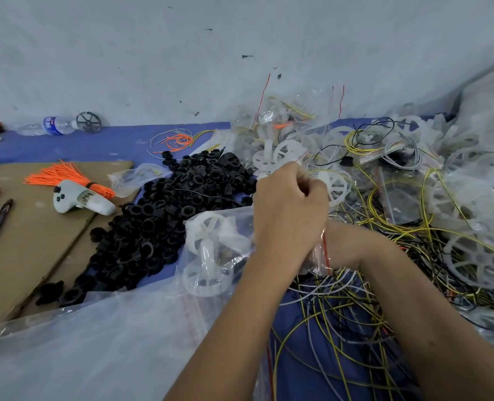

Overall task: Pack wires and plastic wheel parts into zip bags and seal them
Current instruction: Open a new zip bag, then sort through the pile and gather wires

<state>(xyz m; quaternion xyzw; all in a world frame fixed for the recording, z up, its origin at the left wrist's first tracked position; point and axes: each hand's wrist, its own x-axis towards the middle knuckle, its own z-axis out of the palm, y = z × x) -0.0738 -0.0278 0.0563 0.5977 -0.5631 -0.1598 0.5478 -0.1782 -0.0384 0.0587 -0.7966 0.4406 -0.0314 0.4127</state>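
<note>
While the left hand point(290, 209) curls its fingers round a zip bag point(316, 256), the right hand's fingers stay hidden behind it, their state untellable.

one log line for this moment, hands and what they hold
left hand: curled on zip bag | right hand: hidden behind left | black rings: loose pile | wires: loose | seal: cannot tell

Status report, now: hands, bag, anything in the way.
Left hand pinching zip bag top. Right hand hidden behind left. Bag unsealed or sealed: unclear. Loose wires tangled underneath.
</note>
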